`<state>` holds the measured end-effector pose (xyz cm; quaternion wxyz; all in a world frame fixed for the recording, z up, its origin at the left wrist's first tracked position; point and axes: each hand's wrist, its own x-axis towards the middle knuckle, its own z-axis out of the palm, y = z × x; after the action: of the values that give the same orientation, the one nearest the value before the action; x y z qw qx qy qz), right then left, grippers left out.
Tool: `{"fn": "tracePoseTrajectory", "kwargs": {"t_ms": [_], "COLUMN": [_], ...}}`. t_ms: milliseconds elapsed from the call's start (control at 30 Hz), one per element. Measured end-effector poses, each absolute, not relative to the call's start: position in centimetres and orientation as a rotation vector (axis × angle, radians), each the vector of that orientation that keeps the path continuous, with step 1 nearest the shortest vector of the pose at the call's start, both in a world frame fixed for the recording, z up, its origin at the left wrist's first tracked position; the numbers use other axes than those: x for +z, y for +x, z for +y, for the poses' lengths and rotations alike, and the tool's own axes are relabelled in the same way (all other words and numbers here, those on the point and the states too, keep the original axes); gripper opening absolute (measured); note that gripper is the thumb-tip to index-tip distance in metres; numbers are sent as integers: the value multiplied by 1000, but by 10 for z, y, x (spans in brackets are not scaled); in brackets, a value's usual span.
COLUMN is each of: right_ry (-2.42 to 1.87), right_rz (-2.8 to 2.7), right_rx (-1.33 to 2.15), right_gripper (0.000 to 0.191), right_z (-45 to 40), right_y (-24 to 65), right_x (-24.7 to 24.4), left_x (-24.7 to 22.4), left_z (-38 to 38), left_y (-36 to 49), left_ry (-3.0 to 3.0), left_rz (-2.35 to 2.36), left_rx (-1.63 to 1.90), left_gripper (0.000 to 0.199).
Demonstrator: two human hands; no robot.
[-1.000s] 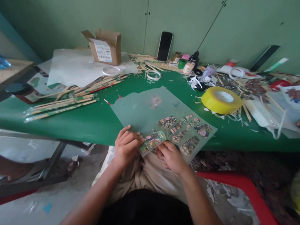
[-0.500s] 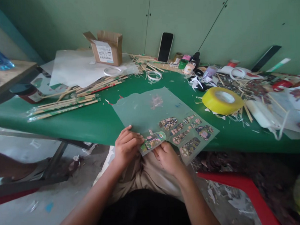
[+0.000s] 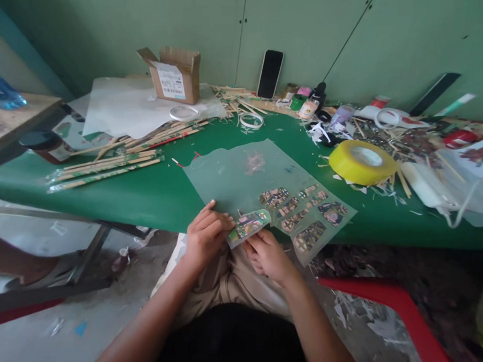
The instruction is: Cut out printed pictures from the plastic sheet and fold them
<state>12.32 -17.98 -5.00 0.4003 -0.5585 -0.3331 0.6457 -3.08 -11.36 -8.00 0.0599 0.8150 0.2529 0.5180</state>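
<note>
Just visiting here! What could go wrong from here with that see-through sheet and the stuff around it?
The translucent sheet might crease or tear where a printed corner piece seems to lift between the left hand and right hand.
Part of it overhangs the green tabletop, so it could slip if the grip loosens.
The smartphone leaning at the wall could slide if bumped.

Small craft workshop, by the look of it: a long green-covered surface (image 3: pixel 142 206) stretches beyond the left hand (image 3: pixel 206 237) and right hand (image 3: pixel 269 256) to a panelled wall (image 3: pixel 310 23). Past the left hand lie thin sticks in clear wrappers (image 3: pixel 105 174) and an open cardboard box (image 3: pixel 191 79); beyond the right, a wide yellow tape roll (image 3: pixel 340 166) sits among white scraps (image 3: pixel 320 130), with more cuttings (image 3: pixel 387 324) littering the floor (image 3: pixel 123 325) below
</note>
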Motion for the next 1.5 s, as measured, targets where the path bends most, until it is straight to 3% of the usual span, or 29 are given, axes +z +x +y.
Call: {"fn": "tracePoseTrajectory", "kwargs": {"t_ms": [567,1267,1500], "right_ry": [-1495,-1367,-1364], "right_rz": [-990,-786,-744], "right_rx": [1417,1771,1800], "right_gripper": [34,40,41], "right_z": [-183,-186,-186], "right_y": [116,107,107], "right_x": [-55,-54,-55], "left_x": [-90,-87,-87], "left_z": [-115,-117,-120], "left_y": [-40,-36,-47], "left_ry": [2434,2348,2451], "left_rz": [916,946,899], "left_rx": [1675,1716,1664], "left_gripper": [15,18,11]}}
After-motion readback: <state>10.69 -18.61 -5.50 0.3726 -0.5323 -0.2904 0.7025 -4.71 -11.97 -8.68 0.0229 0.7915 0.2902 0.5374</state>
